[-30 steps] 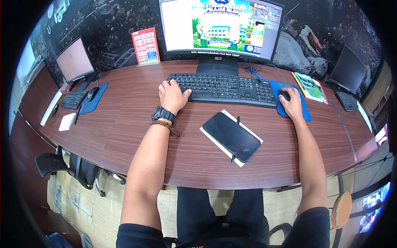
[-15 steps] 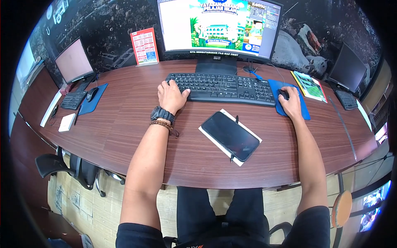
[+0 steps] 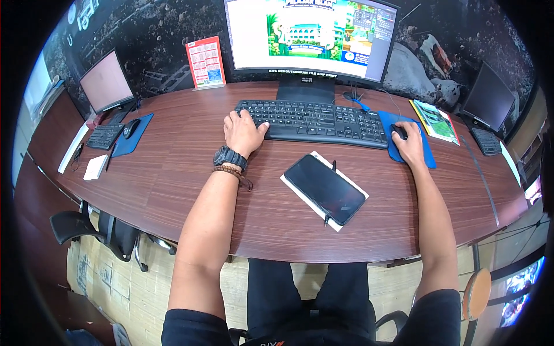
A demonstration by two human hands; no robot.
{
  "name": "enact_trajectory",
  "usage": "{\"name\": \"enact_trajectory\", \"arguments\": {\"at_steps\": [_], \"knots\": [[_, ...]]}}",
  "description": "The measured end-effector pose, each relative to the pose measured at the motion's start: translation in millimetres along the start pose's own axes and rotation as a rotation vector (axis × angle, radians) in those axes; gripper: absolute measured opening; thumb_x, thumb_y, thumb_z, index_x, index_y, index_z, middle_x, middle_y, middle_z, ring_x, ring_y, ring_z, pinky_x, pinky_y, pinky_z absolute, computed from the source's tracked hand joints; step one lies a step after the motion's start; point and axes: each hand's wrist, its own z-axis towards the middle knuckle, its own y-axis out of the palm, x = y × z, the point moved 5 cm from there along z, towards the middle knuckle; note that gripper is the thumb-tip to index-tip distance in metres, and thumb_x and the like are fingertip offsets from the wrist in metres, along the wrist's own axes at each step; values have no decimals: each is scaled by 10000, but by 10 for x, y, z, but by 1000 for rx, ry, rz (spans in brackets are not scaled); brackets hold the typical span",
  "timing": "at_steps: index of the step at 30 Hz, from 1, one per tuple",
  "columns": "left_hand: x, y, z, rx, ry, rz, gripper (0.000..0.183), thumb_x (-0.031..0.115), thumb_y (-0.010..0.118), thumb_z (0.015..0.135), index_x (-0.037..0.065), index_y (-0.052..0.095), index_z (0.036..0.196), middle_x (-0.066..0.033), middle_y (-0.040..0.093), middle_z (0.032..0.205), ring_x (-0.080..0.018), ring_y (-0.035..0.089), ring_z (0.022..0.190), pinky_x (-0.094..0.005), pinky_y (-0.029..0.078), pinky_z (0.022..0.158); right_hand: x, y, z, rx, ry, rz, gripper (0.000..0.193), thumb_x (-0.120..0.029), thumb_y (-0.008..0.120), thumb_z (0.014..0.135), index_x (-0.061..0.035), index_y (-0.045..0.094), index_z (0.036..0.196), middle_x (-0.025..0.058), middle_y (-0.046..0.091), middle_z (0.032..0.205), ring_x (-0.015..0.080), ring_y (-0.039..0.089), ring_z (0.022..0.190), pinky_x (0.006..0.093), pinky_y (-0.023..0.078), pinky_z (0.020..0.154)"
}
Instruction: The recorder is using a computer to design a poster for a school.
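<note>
My left hand [image 3: 243,134] rests at the left end of a black keyboard [image 3: 314,122], its fingers apart over the keys and the thumb near the front edge. A dark watch [image 3: 230,157] and a beaded bracelet [image 3: 232,171] are on that wrist. Over on a blue mouse pad [image 3: 427,157], my right hand [image 3: 411,145] is closed round a black computer mouse [image 3: 398,132]. Behind the keyboard, a monitor [image 3: 311,34] shows a colourful design with a green-and-white building. Between my forearms a dark phone [image 3: 326,188] lies aslant on a white pad, with a black pen partly under it.
A red-and-white desk calendar [image 3: 206,62] stands left of the monitor. Another screen [image 3: 107,82], keyboard and mouse are at the far left. At the right lie booklets [image 3: 435,121] beside a dark monitor [image 3: 488,97]. A black chair [image 3: 86,226] stands by the desk's left front edge.
The whole view has shifted slightly, so the desk things sit a little to the right. Both hands stay where they were, on the keyboard and the mouse.
</note>
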Motion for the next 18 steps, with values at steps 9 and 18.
{"name": "enact_trajectory", "arguments": {"at_steps": [9, 18], "knots": [[8, 4, -5, 42, 44, 45, 620, 433, 701, 870, -86, 580, 1186, -288, 533, 1222, -439, 499, 1167, -500, 424, 1019, 20, 14, -3, -8, 3, 2, 324, -198, 671, 817, -53, 658, 1106, 157, 591, 1149, 339, 586, 1115, 414, 461, 982], [13, -7, 4, 1, 18, 33, 610, 430, 709, 867, -67, 579, 1196, -280, 518, 1253, -428, 475, 1207, -503, 403, 1040, 6, 15, -2, -19, 5, 7, 330, -191, 668, 818, -55, 653, 1119, 162, 586, 1153, 344, 586, 1115, 417, 460, 984]]}}
